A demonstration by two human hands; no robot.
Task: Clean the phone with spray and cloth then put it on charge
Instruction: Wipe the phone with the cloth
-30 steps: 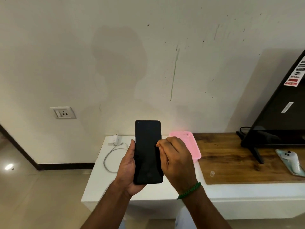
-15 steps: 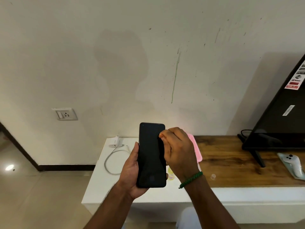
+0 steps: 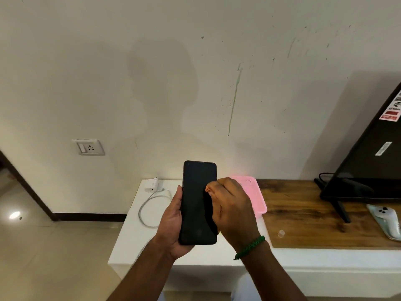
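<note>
My left hand point(image 3: 171, 227) holds a black phone point(image 3: 198, 203) upright in front of me, screen dark and facing me. My right hand point(image 3: 233, 210) is closed in a fist against the phone's right edge, pinching a small orange cloth point(image 3: 207, 189) of which only a tip shows on the screen. A white charger point(image 3: 153, 186) with its looped white cable point(image 3: 149, 208) lies on the white table point(image 3: 130, 240) behind the phone. The spray bottle is hidden behind my hands.
A wall socket point(image 3: 90, 147) is on the wall to the left. A pink basket point(image 3: 252, 195) sits behind my right hand. The wooden surface point(image 3: 303, 213) carries a small clear cap point(image 3: 281, 233), a TV point(image 3: 368, 168) on its stand and a second pale phone point(image 3: 388, 222).
My right hand with the cloth has slid down the phone's screen from near its top edge to about a third of the way down. The left hand keeps holding the phone.
</note>
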